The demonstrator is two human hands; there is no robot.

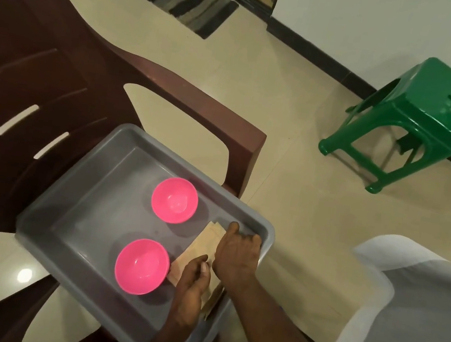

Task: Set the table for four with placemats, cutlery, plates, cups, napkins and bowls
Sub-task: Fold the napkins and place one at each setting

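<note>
A grey tray (72, 206) sits on the seat of a brown plastic chair. Two pink bowls lie in it, one farther away (174, 200) and one nearer (142, 266). A stack of beige napkins (205, 241) lies along the tray's right side. Both hands are down on that stack. My left hand (191, 288) pinches the near end of the napkins, thumb on top. At the far end, close to the tray's right rim, my right hand (238, 253) curls its fingers over the stack. Most of the napkins are hidden under the hands.
The brown chair (59, 64) has its back at the left and an armrest behind the tray. A corner of a white-covered table (416, 316) is at the right. A green plastic stool (431, 119) stands on the tiled floor beyond, and a striped mat (192, 2) lies far back.
</note>
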